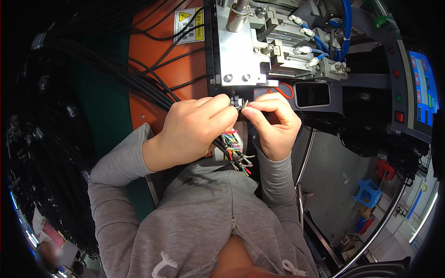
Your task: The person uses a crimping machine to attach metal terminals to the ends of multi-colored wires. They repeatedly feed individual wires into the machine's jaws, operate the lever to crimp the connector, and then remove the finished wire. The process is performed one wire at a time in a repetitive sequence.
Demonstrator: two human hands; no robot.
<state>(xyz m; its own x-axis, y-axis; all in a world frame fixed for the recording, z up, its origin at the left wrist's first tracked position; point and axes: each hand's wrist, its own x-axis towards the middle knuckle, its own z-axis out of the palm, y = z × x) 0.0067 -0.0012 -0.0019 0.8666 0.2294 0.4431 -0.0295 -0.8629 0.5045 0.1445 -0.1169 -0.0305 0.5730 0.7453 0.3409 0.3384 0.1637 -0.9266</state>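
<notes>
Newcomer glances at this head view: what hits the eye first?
The spray of multicoloured wire ends, below and between the left hand and right hand. Next, the orange panel at upper left, crossed by black cables, and the bright blue screen at far right.

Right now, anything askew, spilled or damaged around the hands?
Nothing stands out as spilled or damaged. The coloured wire ends splay unevenly near the left hand, though that looks like ordinary loose wiring. The black part by that hand is too small to judge.
</notes>
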